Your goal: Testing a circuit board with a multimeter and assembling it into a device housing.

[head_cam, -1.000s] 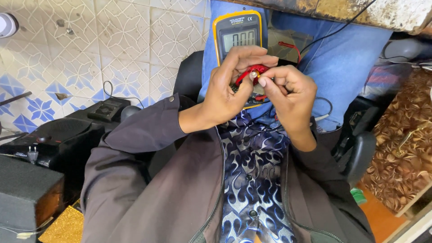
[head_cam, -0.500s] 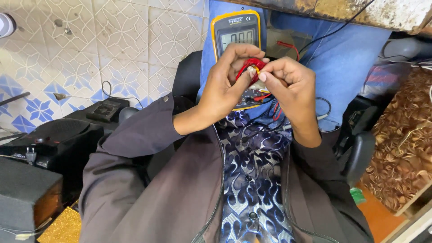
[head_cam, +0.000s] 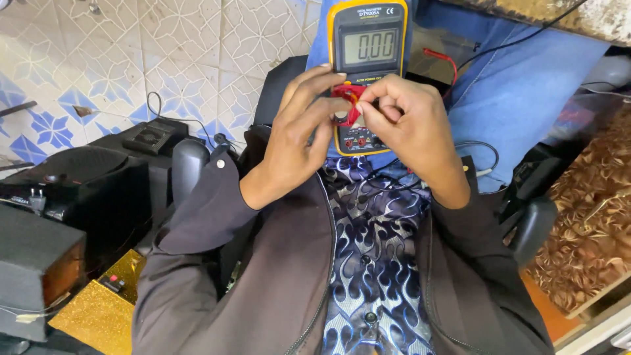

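Both hands are raised in front of my chest, over a yellow-cased digital multimeter [head_cam: 367, 49] that rests on blue denim [head_cam: 519, 85]. My left hand [head_cam: 296, 141] and my right hand [head_cam: 404, 128] pinch a small red part [head_cam: 347, 104] between their fingertips, right above the meter's dial. The meter's grey display sits above my fingers. A red lead [head_cam: 442, 58] runs beside the meter. What exactly the red part is stays hidden by my fingers.
Black speaker boxes [head_cam: 72, 190] and a black adapter [head_cam: 152, 137] stand on the patterned tiled floor [head_cam: 164, 52] at left. A gold glittery sheet [head_cam: 98, 309] lies at lower left. Black cables [head_cam: 473, 154] trail near my right wrist. A brown patterned surface [head_cam: 591, 223] is at right.
My hands have lifted the red part up and toward the meter's dial. The view has shifted so the meter sits closer and larger.
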